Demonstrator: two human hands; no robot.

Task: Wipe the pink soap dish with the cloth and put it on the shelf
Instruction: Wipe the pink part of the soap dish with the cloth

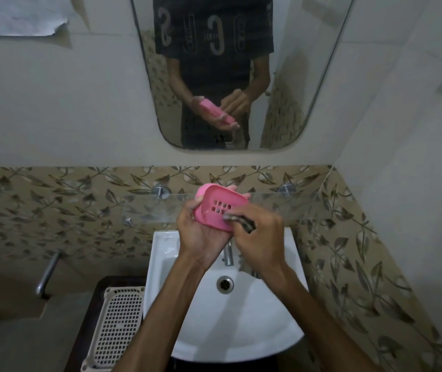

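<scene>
Both hands are closed: the left hand (201,226) cradles the pink soap dish (220,208) tilted above the sink (187,318), while the right hand (261,237) presses the cloth (241,222) to its near-right end, the glass shelf (281,208) lying just beyond.

Both forearms are left bare right up to the frame's edge — no watch, rings or gloves to be seen. In the mirror (241,73) a dark short-sleeved t-shirt (212,30) is reflected, printed with big pale letters — reversed, so unreadable.
</scene>
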